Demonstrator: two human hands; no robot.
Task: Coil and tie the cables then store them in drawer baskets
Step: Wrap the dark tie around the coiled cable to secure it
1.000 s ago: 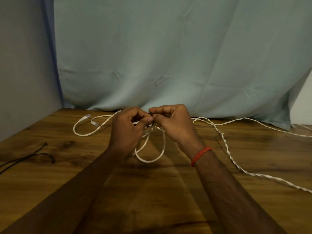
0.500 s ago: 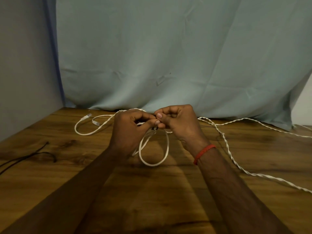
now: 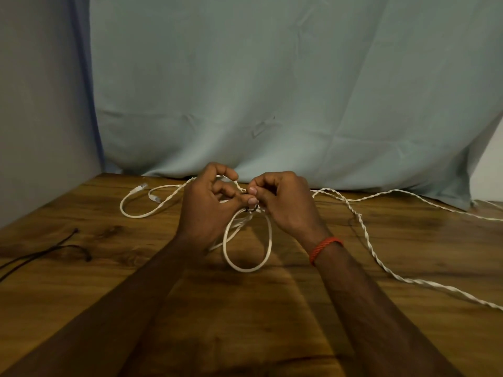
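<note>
Two hands close together low over the bench (image 3: 245, 322), fingertips almost meeting. Left hand (image 3: 206, 210) curled round gathered strands of the white cable (image 3: 246, 269). Right hand (image 3: 285, 205) pinches the same bundle at the crossing, where a small dark ring (image 3: 251, 209) sits; tie or band, cannot tell. One loop drops from the pinch toward me and rests on the wood. Cable judged light, limp and smooth-jacketed, with some spring, so loops will likely open or slide unless held right at the crossing. That is the place to grip, not the belly of the loop. Twisted run (image 3: 381, 265) trails off to my right across the bench, well apart from both hands, and may kink if dragged fast. Plug ends (image 3: 140, 187) lie far left, beyond the left hand; probably the fragile part, not for pulling. Black cable (image 3: 54, 250) lies near the left edge, apart from both hands. No drawer baskets in view.
</note>
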